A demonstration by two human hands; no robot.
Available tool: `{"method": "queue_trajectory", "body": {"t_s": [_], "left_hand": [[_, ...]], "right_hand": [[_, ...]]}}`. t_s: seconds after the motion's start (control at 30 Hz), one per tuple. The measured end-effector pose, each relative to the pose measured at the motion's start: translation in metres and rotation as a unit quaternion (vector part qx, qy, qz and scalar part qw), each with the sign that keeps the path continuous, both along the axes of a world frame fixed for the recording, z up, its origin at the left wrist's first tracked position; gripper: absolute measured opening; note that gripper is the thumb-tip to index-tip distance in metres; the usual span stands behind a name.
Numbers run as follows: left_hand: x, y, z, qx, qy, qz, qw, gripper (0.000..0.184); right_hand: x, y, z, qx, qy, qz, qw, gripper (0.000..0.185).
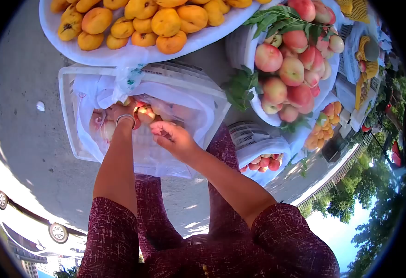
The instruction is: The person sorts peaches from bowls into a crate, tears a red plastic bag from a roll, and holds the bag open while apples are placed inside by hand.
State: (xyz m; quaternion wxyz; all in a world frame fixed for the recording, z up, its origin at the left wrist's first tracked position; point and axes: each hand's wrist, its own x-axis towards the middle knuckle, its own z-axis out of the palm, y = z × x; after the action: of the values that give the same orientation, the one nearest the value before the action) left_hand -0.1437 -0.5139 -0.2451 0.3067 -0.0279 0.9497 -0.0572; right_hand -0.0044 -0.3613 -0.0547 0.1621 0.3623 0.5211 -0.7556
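My left hand point(122, 111), with a band at the wrist, reaches down among the peaches in a white plastic crate point(68, 132) lined with white cloth. Its fingers are mostly hidden by fruit and clear plastic, so its grip does not show. A red and yellow peach point(146, 114) lies just right of it. Over the crate's near right part hangs my right hand point(175, 139), fingers loosely bent and apart, nothing visible in them. A crumpled clear plastic bag point(129, 82) with green print drapes over the crate's far rim.
Beyond the crate is a white-lined basket point(57, 41) of yellow peaches point(166, 22). To the right stand a basket point(254, 99) of pink peaches point(291, 72) with leaves point(242, 88), and a smaller basket point(254, 148) of peaches. A parked car point(31, 236) is at lower left.
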Motion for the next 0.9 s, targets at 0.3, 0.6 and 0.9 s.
{"method": "queue_trajectory", "body": {"t_s": [0.3,0.6,0.9], "left_hand": [[0.005,-0.031,-0.01,0.059,0.067,-0.056,0.994,0.108],[0.046,-0.016,0.099,0.313,0.003,-0.039,0.949,0.09],[0.1,0.024,0.184,0.354,-0.121,0.135,0.918,0.09]], "right_hand": [[0.084,0.31,0.083,0.706,-0.098,-0.055,0.699,0.055],[0.054,0.391,0.075,0.597,-0.356,0.119,0.709,0.085],[0.1,0.444,0.083,0.549,0.06,0.242,0.797,0.065]]}}
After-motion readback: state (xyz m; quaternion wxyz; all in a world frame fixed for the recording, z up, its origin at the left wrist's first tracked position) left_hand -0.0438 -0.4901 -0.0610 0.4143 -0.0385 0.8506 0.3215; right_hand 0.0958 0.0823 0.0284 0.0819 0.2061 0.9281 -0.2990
